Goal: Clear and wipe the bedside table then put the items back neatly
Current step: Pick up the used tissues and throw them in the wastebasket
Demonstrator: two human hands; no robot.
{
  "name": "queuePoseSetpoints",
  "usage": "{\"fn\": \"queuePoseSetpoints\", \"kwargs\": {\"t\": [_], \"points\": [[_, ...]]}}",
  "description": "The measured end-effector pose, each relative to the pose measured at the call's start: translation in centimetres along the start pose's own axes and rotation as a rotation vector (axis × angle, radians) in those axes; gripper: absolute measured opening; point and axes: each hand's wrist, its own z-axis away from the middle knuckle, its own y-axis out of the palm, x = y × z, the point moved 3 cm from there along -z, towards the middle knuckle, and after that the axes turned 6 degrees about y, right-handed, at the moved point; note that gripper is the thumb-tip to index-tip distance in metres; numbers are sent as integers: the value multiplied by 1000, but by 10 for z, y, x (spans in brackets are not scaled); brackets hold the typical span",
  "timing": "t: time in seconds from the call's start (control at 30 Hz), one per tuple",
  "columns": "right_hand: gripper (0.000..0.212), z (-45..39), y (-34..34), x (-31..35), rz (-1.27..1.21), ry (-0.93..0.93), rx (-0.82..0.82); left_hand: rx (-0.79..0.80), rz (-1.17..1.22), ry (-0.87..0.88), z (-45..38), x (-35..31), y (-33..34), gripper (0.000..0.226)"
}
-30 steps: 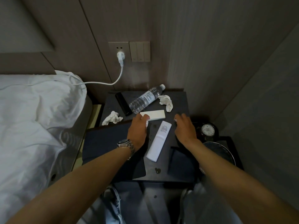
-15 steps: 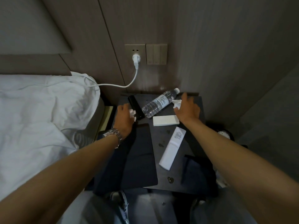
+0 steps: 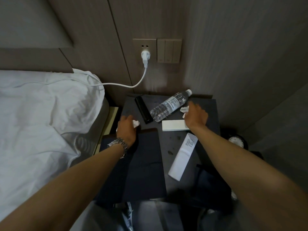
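dark counter [image 3: 210,110] beside the bed [image 3: 41,114], cluttered. left hand [image 3: 126,129] at the counter's 9 o'clock edge, grip closed on a crumpled tissue [image 3: 135,122], white showing past the fingers; watch [image 3: 119,145] on the wrist. right hand [image 3: 196,115] toward 1 o'clock, over a second tissue [image 3: 184,109]; grip blurred, cannot tell whether closed on it or only touching.

bottle [image 3: 170,105] lying on its side near 12 o'clock, long axis running from 7 to 1 o'clock, cap pointing to 1 o'clock toward the wall. black bar [image 3: 143,109] just beside its base, long axis roughly 11 to 5 o'clock. flat white box [image 3: 173,125] at centre, long axis 9 to 3 o'clock, right end under the right wrist. white remote [image 3: 183,155] toward 5 o'clock, long axis 1 to 7 o'clock, printed end pointing to 1 o'clock. dark cloth [image 3: 146,164] spread over the 7 o'clock part, near edge hanging off. small dark spots [image 3: 170,152] between cloth and remote. white cable [image 3: 116,85] from the wall plug [image 3: 145,55] trailing onto the bed.
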Motion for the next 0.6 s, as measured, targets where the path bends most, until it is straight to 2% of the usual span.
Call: {"fn": "queuePoseSetpoints", "kwargs": {"t": [0.1,0.2,0.3,0.37,0.6], "points": [[32,4,-5,-1,-42,-8,-56,-68,62,18,2,-2,-5,13],[27,12,-16,0,-129,-25,-114,-136,135,104,7,-18,-17,24],[18,24,-28,1,-309,-22,-106,-196,247,153,12,-46,-34,33],[16,34,-34,1,-478,22,-38,-218,309,200,15,-71,-46,30],[33,83,-54,6,-964,199,283,-222,441,351,35,-151,-55,32]]}}
